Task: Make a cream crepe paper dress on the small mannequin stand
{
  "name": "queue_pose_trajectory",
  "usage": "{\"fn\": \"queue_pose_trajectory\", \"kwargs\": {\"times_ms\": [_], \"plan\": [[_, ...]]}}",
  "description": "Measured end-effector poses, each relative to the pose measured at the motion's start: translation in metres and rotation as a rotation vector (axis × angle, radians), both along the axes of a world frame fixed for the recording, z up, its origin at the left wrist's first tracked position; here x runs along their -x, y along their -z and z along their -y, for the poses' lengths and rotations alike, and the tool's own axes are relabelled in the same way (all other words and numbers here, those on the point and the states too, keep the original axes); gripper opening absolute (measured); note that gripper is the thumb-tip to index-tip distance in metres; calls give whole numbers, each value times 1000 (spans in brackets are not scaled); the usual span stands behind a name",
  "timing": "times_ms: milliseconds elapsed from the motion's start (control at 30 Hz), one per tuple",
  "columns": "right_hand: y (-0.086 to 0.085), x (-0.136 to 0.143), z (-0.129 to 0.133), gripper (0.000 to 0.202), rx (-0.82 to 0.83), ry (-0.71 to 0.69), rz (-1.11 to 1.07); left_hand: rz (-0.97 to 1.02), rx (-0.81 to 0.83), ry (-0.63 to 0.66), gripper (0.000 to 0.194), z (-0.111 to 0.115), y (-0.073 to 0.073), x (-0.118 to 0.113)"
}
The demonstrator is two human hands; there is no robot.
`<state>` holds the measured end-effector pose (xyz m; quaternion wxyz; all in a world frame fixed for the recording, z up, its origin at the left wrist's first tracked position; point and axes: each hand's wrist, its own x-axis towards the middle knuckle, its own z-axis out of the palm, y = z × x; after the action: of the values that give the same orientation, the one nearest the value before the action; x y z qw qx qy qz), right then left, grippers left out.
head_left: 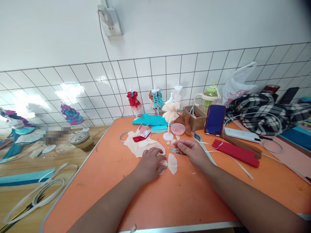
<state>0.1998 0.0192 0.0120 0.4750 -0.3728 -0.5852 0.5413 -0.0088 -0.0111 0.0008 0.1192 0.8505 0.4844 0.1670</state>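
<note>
My left hand (152, 160) has its fingers curled on a pleated cream crepe paper piece (172, 164), pinched near its gathered middle and covering its left side. My right hand (191, 151) is closed just beyond it, thumb against forefinger; what the fingertips hold, if anything, is too small to make out. Beneath those fingers lie small thread snips (174, 150), their blades pointing left and the rest partly hidden. Straight ahead stands a white mini dress form (168, 136) wearing a ruffled cream paper top (171, 111). A cream crepe sheet (132, 145) spreads beyond my left hand.
A pink dish (178, 129), a wooden box (194, 118) and a propped phone (215, 119) stand toward the back. Red folded paper (235, 153) and white cords lie at right. Other dressed forms, including a red one (133, 100), line the tiled wall.
</note>
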Motion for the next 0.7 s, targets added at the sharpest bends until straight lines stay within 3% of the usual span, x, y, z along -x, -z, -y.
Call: {"fn": "queue_pose_trajectory", "kwargs": {"times_ms": [100, 167, 300, 367, 433, 567, 700], "plan": [[1, 1, 4, 30, -96, -49, 24, 8, 90, -21, 11, 1, 2, -3], [2, 2, 6, 39, -183, -33, 24, 123, 185, -82, 9, 1, 2, -6], [5, 8, 10, 87, -357, 181, 17, 672, 536, -210, 20, 4, -8, -11], [6, 12, 11, 105, -291, 205, -22, 965, 667, -178, 28, 7, -14, -14], [8, 16, 12, 112, -168, 140, -85, 1104, 698, -172, 34, 10, -18, -17], [6, 20, 16, 108, -95, 107, -110, 990, 655, -237, 31, 13, -19, -21], [2, 19, 20, 109, -145, 124, 12, 813, 571, -176, 24, 16, -19, -24]]}}
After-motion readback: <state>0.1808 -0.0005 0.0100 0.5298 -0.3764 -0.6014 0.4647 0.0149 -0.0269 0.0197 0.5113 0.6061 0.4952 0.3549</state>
